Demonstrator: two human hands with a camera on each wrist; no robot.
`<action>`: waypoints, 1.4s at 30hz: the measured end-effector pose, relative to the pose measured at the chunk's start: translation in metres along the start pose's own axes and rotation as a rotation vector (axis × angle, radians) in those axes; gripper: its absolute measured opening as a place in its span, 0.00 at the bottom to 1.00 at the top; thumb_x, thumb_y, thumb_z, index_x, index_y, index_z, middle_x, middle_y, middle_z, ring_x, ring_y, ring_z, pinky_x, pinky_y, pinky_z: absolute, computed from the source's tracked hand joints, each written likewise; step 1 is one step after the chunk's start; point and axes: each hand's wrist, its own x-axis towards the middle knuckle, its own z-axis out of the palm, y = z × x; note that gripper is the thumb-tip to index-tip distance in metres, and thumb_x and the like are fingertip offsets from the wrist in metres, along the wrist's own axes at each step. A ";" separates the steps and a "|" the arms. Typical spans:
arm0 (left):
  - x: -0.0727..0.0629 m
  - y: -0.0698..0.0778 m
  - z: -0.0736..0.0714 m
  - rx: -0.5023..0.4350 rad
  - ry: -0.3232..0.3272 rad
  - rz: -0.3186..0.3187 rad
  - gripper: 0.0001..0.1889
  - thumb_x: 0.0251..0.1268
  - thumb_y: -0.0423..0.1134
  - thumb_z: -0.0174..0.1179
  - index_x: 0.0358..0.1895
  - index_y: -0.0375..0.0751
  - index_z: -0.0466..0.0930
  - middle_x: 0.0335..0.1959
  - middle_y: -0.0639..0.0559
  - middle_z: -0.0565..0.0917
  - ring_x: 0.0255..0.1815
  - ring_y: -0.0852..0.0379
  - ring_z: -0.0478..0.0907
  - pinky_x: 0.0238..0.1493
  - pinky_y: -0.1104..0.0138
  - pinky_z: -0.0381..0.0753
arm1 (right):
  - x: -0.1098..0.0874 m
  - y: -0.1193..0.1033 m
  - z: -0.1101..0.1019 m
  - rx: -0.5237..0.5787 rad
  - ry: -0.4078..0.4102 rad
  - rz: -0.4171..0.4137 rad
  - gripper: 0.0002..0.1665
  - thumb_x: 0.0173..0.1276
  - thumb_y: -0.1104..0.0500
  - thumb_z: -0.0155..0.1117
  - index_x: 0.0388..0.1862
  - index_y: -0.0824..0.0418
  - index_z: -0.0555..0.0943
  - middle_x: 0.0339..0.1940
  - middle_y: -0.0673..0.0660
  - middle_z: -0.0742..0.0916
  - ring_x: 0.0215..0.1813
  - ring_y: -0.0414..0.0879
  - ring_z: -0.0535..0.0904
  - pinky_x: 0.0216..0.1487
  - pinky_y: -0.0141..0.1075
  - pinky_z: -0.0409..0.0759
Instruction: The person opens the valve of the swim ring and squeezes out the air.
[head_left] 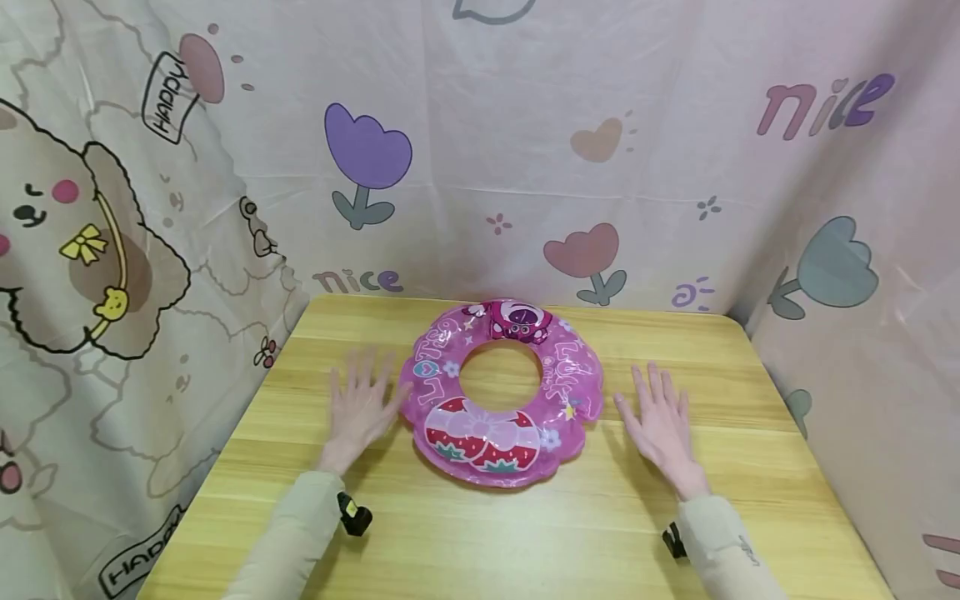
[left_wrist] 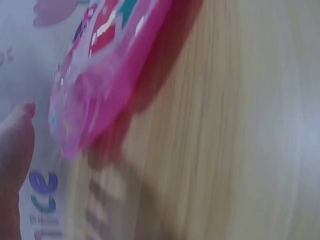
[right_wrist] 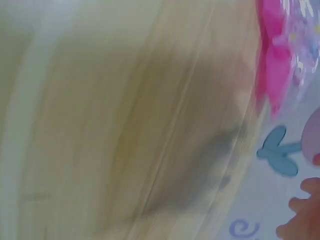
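A pink inflatable swim ring printed with strawberries, a bow and a cartoon bear lies on the wooden table. To its left is my left hand, fingers spread and slightly blurred, the thumb close to the ring's edge; whether they touch cannot be told. On the other side my right hand is held with straight fingers, a gap between it and the ring. The left wrist view shows the ring's side and a thumb. In the right wrist view are part of the ring and blurred fingertips.
The wooden table ends at the back against a printed cloth with tulips and the word nice. More printed cloth hangs along the left side and the right. Hand shadows fall on the tabletop.
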 end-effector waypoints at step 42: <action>0.001 0.220 0.050 -0.092 -0.327 0.387 0.36 0.74 0.68 0.43 0.81 0.73 0.42 0.83 0.37 0.50 0.74 0.35 0.68 0.77 0.38 0.61 | 0.018 -0.044 0.024 0.417 -0.036 -0.195 0.06 0.63 0.69 0.70 0.40 0.65 0.86 0.35 0.61 0.91 0.35 0.49 0.88 0.37 0.30 0.87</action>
